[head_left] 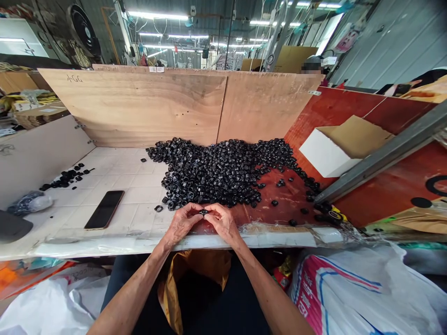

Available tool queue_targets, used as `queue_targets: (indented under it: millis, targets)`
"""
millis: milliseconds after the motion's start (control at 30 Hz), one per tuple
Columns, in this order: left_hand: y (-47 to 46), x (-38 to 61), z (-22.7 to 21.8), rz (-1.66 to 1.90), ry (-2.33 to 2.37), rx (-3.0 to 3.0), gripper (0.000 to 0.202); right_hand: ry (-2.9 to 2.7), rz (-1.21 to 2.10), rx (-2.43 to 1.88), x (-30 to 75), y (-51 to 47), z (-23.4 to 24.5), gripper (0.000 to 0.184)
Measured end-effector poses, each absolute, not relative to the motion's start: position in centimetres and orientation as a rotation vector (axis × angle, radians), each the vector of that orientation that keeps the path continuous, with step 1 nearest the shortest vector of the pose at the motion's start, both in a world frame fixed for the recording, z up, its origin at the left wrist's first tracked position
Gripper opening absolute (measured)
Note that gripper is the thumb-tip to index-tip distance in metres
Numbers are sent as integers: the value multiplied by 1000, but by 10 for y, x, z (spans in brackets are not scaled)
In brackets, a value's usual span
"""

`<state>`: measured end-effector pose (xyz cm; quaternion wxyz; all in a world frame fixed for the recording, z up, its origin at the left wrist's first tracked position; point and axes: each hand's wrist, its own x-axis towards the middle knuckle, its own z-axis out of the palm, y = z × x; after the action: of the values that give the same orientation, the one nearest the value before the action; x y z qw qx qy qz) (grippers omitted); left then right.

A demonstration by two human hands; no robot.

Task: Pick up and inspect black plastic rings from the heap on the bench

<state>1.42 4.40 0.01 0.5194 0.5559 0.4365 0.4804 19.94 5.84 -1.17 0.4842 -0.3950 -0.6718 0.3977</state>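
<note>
Fingers of both hands [190, 215] pinch a small black ring [203, 212] narrowly between them, its long axis running left to right, above the bench [139, 223], just before a heap of matching rings [223, 172].

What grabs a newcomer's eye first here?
A big heap of small black rings spreads across the middle of the bench, in front of plywood boards. At the near edge, the left hand and right hand pinch one small black piece. A smartphone lies on white tiles to the left.
</note>
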Motion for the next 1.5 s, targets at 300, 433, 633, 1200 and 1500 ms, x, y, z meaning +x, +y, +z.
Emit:
queue_targets:
  millis: [300, 433, 633, 1200, 1500]
  targets:
    - [44, 14, 1, 1219, 1022, 1363, 23, -1652, 887, -937, 198, 58, -13, 11]
    - [43, 13, 2, 1224, 1026, 1423, 20, -1653, 932, -986, 197, 59, -17, 11]
    - [41, 12, 8, 1191, 1013, 1546, 16, -1779, 699, -1038, 194, 60, -20, 30]
    - [41, 12, 3, 1196, 1035, 1519, 19, -1823, 665, -1031, 195, 52, -12, 26]
    - [41, 12, 2, 1204, 1065, 1454, 20, -1830, 589, -1063, 195, 51, -9, 35]
